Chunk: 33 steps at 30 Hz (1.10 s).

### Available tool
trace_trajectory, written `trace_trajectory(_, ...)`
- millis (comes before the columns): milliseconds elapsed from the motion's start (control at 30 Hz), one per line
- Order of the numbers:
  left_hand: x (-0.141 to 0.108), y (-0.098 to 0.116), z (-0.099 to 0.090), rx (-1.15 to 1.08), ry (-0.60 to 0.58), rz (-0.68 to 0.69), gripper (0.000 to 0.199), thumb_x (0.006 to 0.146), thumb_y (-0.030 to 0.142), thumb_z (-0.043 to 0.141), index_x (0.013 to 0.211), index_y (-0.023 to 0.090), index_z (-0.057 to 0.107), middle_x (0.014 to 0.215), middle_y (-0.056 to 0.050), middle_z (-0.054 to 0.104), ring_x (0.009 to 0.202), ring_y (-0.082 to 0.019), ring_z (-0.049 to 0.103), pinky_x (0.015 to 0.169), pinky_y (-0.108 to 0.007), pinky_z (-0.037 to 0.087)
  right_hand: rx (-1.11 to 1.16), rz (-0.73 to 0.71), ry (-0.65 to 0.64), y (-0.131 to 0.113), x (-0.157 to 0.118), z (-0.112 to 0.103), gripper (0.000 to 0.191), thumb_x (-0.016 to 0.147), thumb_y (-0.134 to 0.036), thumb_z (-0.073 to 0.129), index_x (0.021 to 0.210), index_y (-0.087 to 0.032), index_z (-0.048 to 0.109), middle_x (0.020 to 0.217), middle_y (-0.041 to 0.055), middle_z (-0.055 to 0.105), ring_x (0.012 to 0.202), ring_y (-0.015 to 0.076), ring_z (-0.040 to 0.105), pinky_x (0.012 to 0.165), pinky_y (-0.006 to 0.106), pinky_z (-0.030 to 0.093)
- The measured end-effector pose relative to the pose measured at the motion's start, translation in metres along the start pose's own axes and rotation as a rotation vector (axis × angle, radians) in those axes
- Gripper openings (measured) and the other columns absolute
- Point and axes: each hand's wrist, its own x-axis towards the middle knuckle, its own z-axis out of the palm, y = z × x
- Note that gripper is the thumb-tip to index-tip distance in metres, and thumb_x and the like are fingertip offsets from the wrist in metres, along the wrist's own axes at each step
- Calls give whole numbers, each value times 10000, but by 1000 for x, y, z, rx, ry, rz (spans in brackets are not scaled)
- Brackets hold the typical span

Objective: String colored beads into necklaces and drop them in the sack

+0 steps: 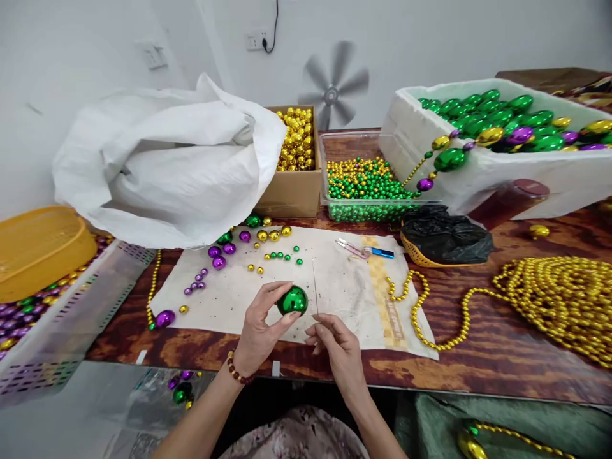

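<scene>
Woodgrain table (454, 370), left hand (261, 325) wide around mirror-bright green ball (292, 301), right hand (340, 350) tight on thin needle (315, 287).

White wall (421, 38) and socket (255, 42) behind a brown wood-grain table (459, 370)

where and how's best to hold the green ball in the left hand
Probably pinched across opposite curves, coming from the left, as the left hand does: the green ball is round and smooth, and this leaves its right side open towards the thin rod.
</scene>
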Motion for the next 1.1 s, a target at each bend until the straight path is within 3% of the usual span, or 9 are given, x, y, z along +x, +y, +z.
trace_trajectory(200,8,0,-5,-110,48,-96,405,816,267,747,1218,280,696,1220,-87,642,1176,-251,588,1004,-388,498,-138,-84,-13,13,-26,-11,322,859,-488,696,924,-175,736,782,80,758,627,191,714,548,251,547)
trace_trajectory(467,44,9,-26,-479,180,-329,384,729,332,812,1095,228,761,1147,-86,727,1036,-236,658,871,-343,547,-255,-100,-107,34,-44,-13,312,913,-474,633,925,-184,750,763,82,759,623,209,724,538,254,561)
trace_trajectory(700,52,16,-25,-580,180,-345,387,702,340,832,1071,240,772,1143,-76,737,1025,-226,663,869,-329,537,-264,-99,-128,39,-41,-9,302,924,-467,622,937,-188,739,768,71,754,631,201,721,585,259,574)
trace_trajectory(1100,46,12,-20,-555,183,-325,372,739,346,807,1096,254,758,1100,-65,739,998,-231,668,835,-337,544,-231,-78,-108,34,-39,-2,304,903,-477,649,921,-188,740,756,66,752,621,200,717,581,262,580)
